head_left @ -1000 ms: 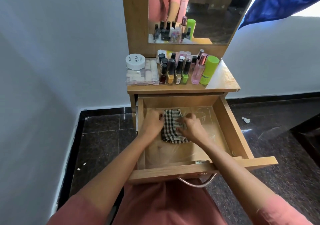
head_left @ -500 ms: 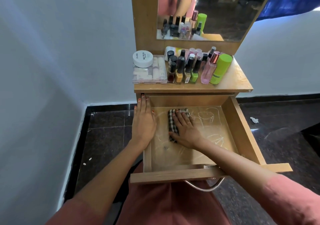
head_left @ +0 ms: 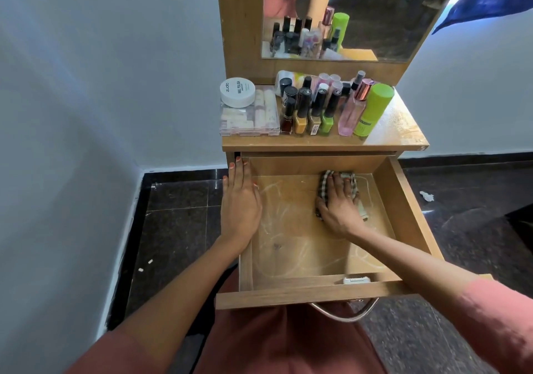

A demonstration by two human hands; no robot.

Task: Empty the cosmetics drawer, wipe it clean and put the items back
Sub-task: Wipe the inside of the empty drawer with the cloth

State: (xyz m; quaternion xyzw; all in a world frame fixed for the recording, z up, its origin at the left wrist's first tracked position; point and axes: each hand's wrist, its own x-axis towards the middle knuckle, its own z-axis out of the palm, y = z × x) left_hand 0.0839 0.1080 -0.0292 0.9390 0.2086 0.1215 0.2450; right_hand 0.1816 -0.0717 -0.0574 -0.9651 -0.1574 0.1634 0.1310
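Right hand [head_left: 341,206] shifted cloth [head_left: 326,184] toward 2 o'clock, flat, pressing to wipe; left hand [head_left: 240,200] flat, steadying drawer [head_left: 409,209].

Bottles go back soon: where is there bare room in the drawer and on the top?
Drawer: bare floor between left hand and the cloth under the right hand, and the near half up to the front wall. Top: only the right end past the green bottle. Box and bottles crowd the rest.

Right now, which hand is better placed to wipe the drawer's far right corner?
Right. The right hand presses the checked cloth near that corner; the left hand rests on the drawer's left wall.
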